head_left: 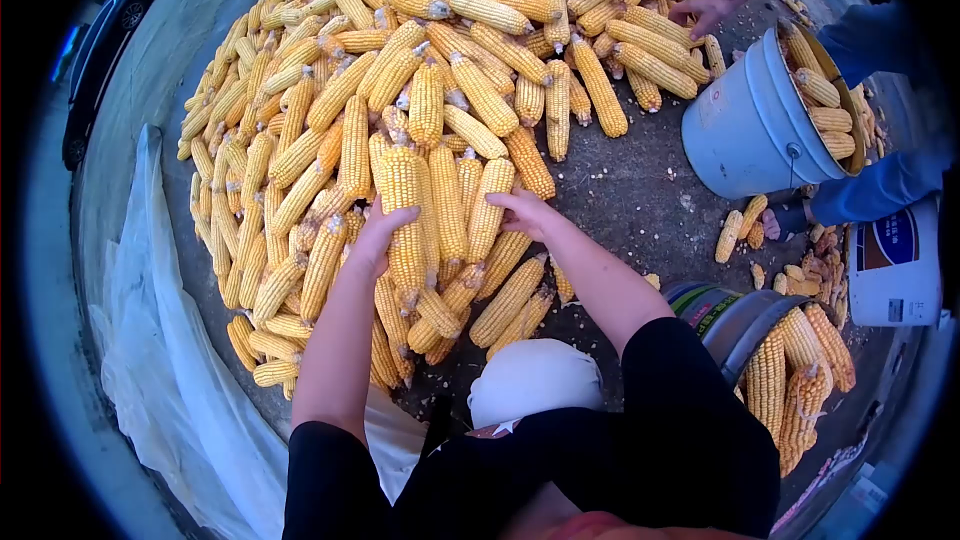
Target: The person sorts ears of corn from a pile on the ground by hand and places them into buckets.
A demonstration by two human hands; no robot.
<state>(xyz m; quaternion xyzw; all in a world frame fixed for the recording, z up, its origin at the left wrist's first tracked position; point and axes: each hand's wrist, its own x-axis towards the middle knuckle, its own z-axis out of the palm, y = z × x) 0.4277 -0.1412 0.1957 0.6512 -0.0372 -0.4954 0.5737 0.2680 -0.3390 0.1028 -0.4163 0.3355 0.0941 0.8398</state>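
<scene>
Ears of corn [402,190], yellow and stripped of husk, are clasped in a bundle between the left hand [377,237] and the right hand [527,213] at the near side of a broad heap [340,95]. One outer ear is gripped with the left thumb laid across its kernels; the opposite side is pressed by the right fingers, with more ears squeezed between. Whether the bundle is lifted fully clear cannot be told. By appearances, only a smaller share is already held in containers, while the bulk is left in the heap. Ears are stacked inside a blue bucket [735,130] at right, near which a co-worker's hand [706,14] is held at the heap's edge. Closer in, a grey bucket [745,332] with a coloured band is loaded with ears up to its mouth. Farther right, a white pail [905,285] is partly blocked from view, its contents unseen. Loose ears [729,237] are scattered on the ground [615,205] between the containers.
</scene>
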